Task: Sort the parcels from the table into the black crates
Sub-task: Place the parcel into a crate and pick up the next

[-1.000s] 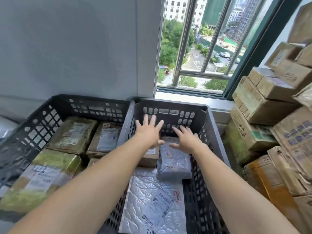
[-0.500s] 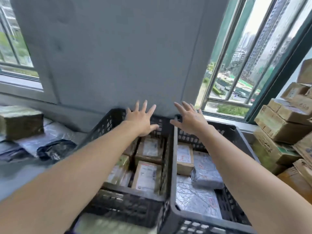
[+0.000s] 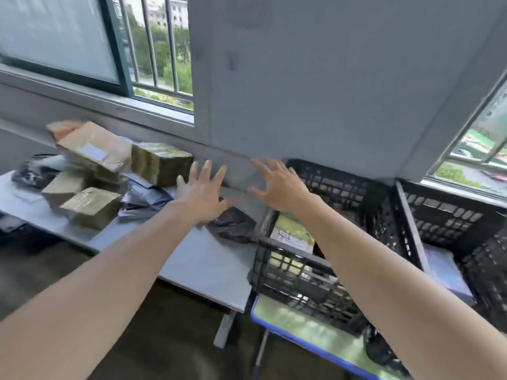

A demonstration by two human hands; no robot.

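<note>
Head view, the only one I've got: both arms are out in front, left hand [image 3: 203,192] and right hand [image 3: 279,187] side by side. Fingers are spread and straight, and there's nothing in either. The left hand hangs over the right end of the surface [image 3: 197,261]. The right hand sits above the far left corner of the near crate [image 3: 310,272], which already has a labelled parcel [image 3: 292,234] in it. The far crate [image 3: 450,215] stands just to its right, touching or not I can't tell through the blur. What's left to sort lies to my left: a pile [image 3: 93,208] of boxes and bags along the wall, well apart from the right hand. The closest box is the taped box [image 3: 162,167], just beside my left fingertips, up and to the left, its long side running along the wall as best I can judge. Closer yet is a dark bag [image 3: 233,224], crumpled on the surface below my hands, up against the crate's left wall. So it all turns on this: parcels left, crates right, left hand nearer. I reckon the reach goes left and forward, left hand leading and right hand taking the box's other end, then a swing right to the crates.
</note>
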